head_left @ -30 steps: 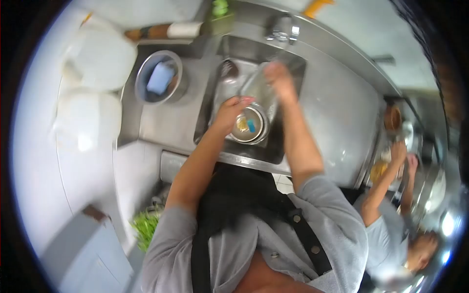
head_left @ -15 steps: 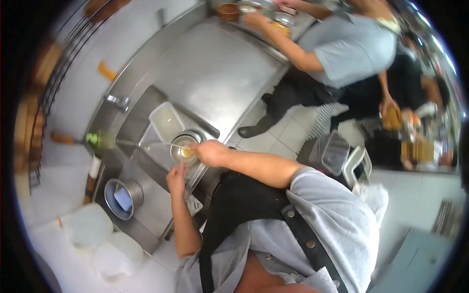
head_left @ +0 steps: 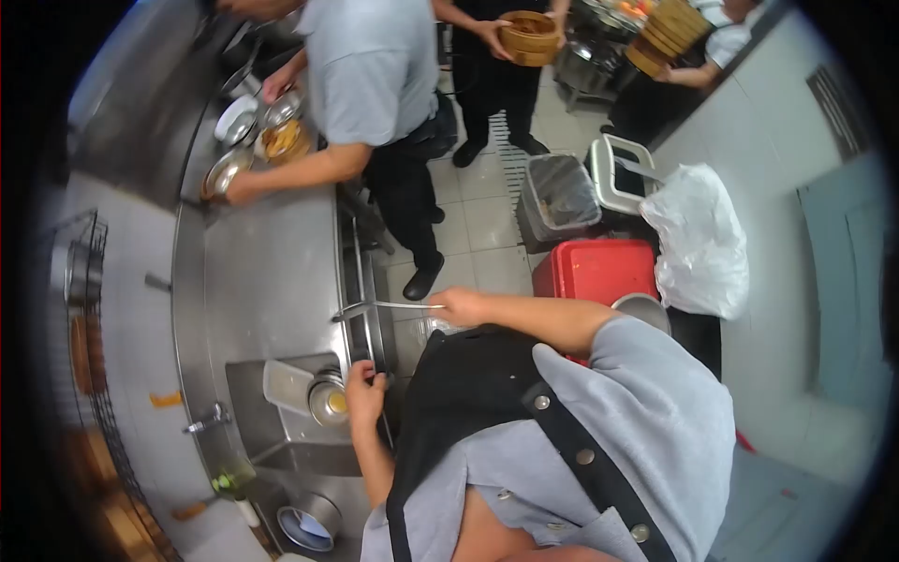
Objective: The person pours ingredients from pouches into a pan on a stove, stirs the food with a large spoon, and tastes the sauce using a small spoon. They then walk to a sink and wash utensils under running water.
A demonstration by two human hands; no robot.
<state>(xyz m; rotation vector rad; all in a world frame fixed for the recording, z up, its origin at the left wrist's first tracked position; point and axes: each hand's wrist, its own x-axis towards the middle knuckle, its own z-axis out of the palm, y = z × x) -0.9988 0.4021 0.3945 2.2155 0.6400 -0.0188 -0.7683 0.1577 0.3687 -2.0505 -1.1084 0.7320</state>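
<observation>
My right hand (head_left: 458, 305) is closed around the handle of a long, thin metal utensil (head_left: 403, 304), held over the counter's front edge. Its far end looks dark and partly split, and I cannot make out its exact kind. Close to the sink's front edge is my left hand (head_left: 366, 386), thumb and fingers apart, with nothing visible in it. Just left of it, a small metal bowl (head_left: 319, 414) with something yellow inside sits in the sink, against other round metalware. Beside the bowl lies a pale rectangular plastic container (head_left: 285, 391).
The steel sink (head_left: 245, 367) has a tap (head_left: 208, 419) at its wall side. A metal pot (head_left: 323, 515) holds something blue. A co-worker (head_left: 370, 84) handles bowls at the counter's far end. Bins and a red box (head_left: 599, 267) stand on the floor to the right.
My view has turned toward the right. My right hand has lifted the utensil away from the bowl and out past the counter edge. My left hand has moved off the bowl's rim.
</observation>
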